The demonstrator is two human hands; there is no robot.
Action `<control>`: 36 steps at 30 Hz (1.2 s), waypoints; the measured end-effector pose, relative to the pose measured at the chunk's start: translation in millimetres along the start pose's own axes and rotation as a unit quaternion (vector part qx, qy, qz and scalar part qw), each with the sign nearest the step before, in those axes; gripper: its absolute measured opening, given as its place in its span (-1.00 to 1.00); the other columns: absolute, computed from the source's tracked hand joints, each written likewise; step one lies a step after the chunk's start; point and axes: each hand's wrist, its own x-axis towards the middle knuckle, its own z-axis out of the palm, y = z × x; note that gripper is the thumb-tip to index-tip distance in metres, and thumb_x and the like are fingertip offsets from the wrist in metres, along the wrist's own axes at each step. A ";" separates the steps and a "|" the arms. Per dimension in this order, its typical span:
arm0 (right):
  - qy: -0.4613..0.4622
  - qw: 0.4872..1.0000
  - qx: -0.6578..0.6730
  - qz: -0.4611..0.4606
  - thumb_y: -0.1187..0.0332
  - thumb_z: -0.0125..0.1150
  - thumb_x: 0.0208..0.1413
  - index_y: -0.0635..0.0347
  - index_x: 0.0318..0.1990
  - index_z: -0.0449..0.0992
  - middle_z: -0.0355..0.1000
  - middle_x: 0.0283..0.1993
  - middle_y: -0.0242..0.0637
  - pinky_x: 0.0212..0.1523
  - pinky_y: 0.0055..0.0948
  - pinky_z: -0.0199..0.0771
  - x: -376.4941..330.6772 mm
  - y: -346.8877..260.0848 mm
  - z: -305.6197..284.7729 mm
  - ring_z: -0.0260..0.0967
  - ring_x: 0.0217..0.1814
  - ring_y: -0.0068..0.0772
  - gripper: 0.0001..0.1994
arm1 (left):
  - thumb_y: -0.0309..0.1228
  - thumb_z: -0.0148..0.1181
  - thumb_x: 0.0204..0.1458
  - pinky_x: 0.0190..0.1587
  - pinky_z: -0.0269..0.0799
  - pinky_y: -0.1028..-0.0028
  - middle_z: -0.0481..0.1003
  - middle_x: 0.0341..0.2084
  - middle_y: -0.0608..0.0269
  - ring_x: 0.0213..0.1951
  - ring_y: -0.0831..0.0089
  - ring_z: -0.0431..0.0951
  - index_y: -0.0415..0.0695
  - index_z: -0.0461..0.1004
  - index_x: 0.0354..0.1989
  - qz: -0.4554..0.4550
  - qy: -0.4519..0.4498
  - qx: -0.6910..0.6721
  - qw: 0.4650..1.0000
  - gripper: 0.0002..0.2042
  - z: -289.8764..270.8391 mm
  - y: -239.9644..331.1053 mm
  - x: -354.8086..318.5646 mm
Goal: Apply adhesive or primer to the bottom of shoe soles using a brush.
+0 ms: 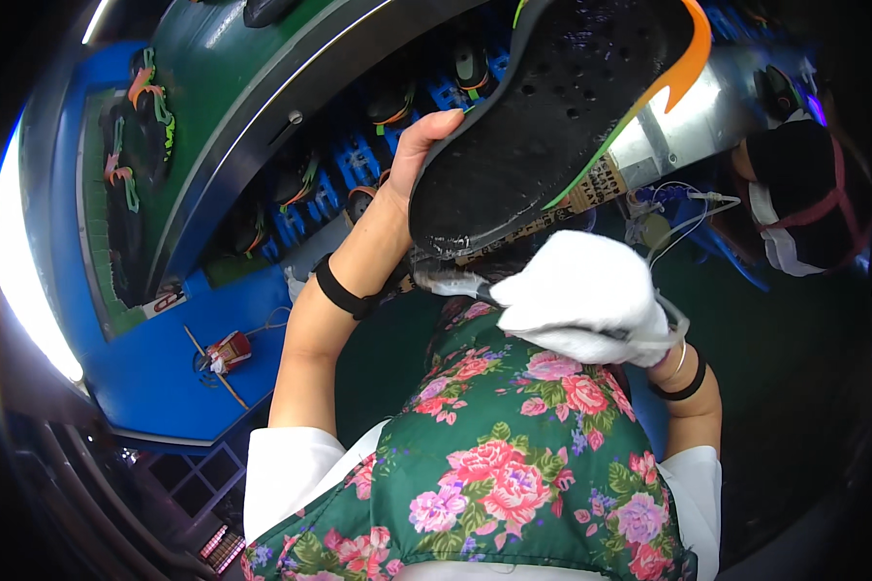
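A black shoe sole (523, 165) with orange and green edging and several small round holes is held up in front of me. My left hand (417, 150) grips its left edge, thumb on top; the other fingers are hidden behind it. The sole's surface looks wet and shiny near the heel. In a white glove, my right hand (581, 295) is closed around the dark handle of a small brush (451, 283). The brush's pale, blurred head is just below the heel end; whether it touches cannot be told. A blurred clear tube (673, 324) runs by the right wrist.
A green conveyor belt (199, 97) curves along the upper left. More soles (131, 179) lie in a tray by it. Shoes on blue holders (354, 160) stand behind my left arm. A small red box (231, 351) rests on the blue table (155, 387). Another person (794, 184) sits at right.
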 end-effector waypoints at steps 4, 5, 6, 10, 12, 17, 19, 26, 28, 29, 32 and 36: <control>0.030 0.995 -0.092 0.015 0.49 0.49 -0.05 0.09 -0.10 0.72 0.67 -0.10 -0.27 -0.17 -0.31 0.61 4.9 3.6 -10.5 0.62 -0.20 -0.25 -0.71 | -0.28 0.11 0.21 0.03 0.66 0.30 0.65 -0.04 -0.10 -0.12 0.20 0.73 -0.33 0.56 0.11 -0.035 -0.035 -0.055 0.997 -0.59 10.1 9.1 -4.8; -0.004 0.993 -0.116 -0.022 0.50 0.45 -0.05 0.10 -0.08 0.71 0.66 -0.07 -0.23 -0.16 -0.30 0.62 2.2 6.0 -10.4 0.62 -0.17 -0.22 -0.69 | -0.28 0.11 0.21 0.03 0.66 0.30 0.65 -0.04 -0.10 -0.12 0.20 0.73 -0.33 0.56 0.11 -0.034 -0.035 -0.057 0.997 -0.59 13.2 12.5 -5.3; -0.018 0.991 -0.127 -0.033 0.51 0.41 -0.07 0.11 -0.06 0.70 0.65 -0.05 -0.20 -0.17 -0.29 0.63 -1.7 6.3 -5.7 0.61 -0.15 -0.19 -0.66 | -0.29 0.11 0.21 -0.01 0.67 0.33 0.65 -0.06 -0.09 -0.16 0.21 0.73 -0.33 0.57 0.10 -0.046 -0.029 -0.043 0.998 -0.60 15.9 15.9 -4.0; -0.044 0.996 -0.069 -0.017 0.48 0.46 -0.08 0.10 -0.09 0.71 0.66 -0.07 -0.23 -0.19 -0.30 0.63 1.9 0.3 -9.5 0.61 -0.19 -0.20 -0.68 | -0.30 0.12 0.22 -0.07 0.68 0.35 0.67 -0.13 -0.06 -0.24 0.25 0.74 -0.34 0.58 0.06 -0.082 -0.017 -0.026 0.996 -0.62 30.6 19.6 -5.1; -0.028 0.999 0.020 0.022 0.46 0.51 -0.07 0.08 -0.13 0.73 0.67 -0.11 -0.28 -0.18 -0.30 0.62 3.5 2.5 -18.0 0.61 -0.20 -0.23 -0.72 | -0.30 0.13 0.22 -0.09 0.68 0.36 0.67 -0.14 -0.05 -0.25 0.27 0.73 -0.34 0.58 0.05 -0.086 -0.018 -0.026 0.996 -0.63 31.4 21.0 -4.4; -0.058 0.987 -0.143 -0.039 0.49 0.46 -0.09 0.10 -0.07 0.70 0.65 -0.06 -0.22 -0.18 -0.28 0.63 0.3 7.4 -19.1 0.61 -0.18 -0.23 -0.66 | -0.31 0.14 0.22 -0.12 0.68 0.38 0.68 -0.17 -0.02 -0.27 0.31 0.73 -0.32 0.58 0.05 -0.082 0.001 0.024 0.996 -0.64 38.2 23.0 1.4; -0.066 0.992 -0.101 -0.038 0.47 0.46 -0.08 0.08 -0.07 0.70 0.65 -0.06 -0.25 -0.23 -0.34 0.64 0.0 7.3 -15.4 0.61 -0.18 -0.24 -0.67 | -0.31 0.16 0.21 -0.13 0.67 0.40 0.68 -0.18 0.01 -0.29 0.33 0.72 -0.32 0.59 0.03 -0.098 0.035 0.046 0.993 -0.65 40.1 26.0 0.9; -0.069 0.989 -0.131 -0.023 0.45 0.47 -0.02 0.02 -0.08 0.71 0.66 -0.06 -0.30 -0.14 -0.30 0.62 5.3 13.2 -23.9 0.60 -0.18 -0.24 -0.70 | -0.31 0.19 0.19 -0.14 0.66 0.43 0.68 -0.19 0.03 -0.29 0.35 0.72 -0.31 0.60 0.02 -0.104 0.011 0.062 0.993 -0.65 43.2 27.0 5.3; -0.064 0.996 -0.061 -0.011 0.46 0.47 -0.03 0.05 -0.08 0.71 0.66 -0.07 -0.29 -0.14 -0.30 0.62 10.4 12.8 -26.5 0.60 -0.19 -0.23 -0.70 | -0.31 0.18 0.18 -0.14 0.66 0.44 0.68 -0.20 0.03 -0.30 0.35 0.71 -0.31 0.60 0.02 -0.103 0.064 0.061 0.991 -0.65 42.6 27.6 3.7; -0.058 0.998 0.009 0.002 0.48 0.47 -0.05 0.07 -0.09 0.71 0.66 -0.07 -0.28 -0.13 -0.30 0.62 12.7 12.8 -27.2 0.60 -0.19 -0.23 -0.70 | -0.31 0.18 0.18 -0.14 0.66 0.44 0.68 -0.20 0.03 -0.30 0.35 0.71 -0.31 0.60 0.02 -0.102 0.063 0.061 0.991 -0.65 40.7 29.1 2.8; 0.015 0.998 -0.067 -0.008 0.49 0.50 -0.08 0.10 -0.12 0.72 0.67 -0.10 -0.28 -0.14 -0.29 0.62 14.9 12.5 -15.0 0.59 -0.21 -0.21 -0.70 | -0.32 0.16 0.19 -0.13 0.66 0.44 0.68 -0.18 0.02 -0.29 0.35 0.71 -0.32 0.59 0.04 -0.106 0.034 0.037 0.993 -0.64 34.3 31.8 -8.1; 0.001 0.993 0.090 0.074 0.52 0.53 -0.11 0.14 -0.24 0.74 0.68 -0.17 -0.24 -0.16 -0.35 0.60 17.7 10.8 -10.0 0.61 -0.20 -0.24 -0.79 | -0.27 0.13 0.21 -0.10 0.68 0.39 0.68 -0.15 -0.03 -0.24 0.28 0.73 -0.34 0.58 0.07 -0.053 -0.024 0.002 0.998 -0.60 19.0 30.5 -2.2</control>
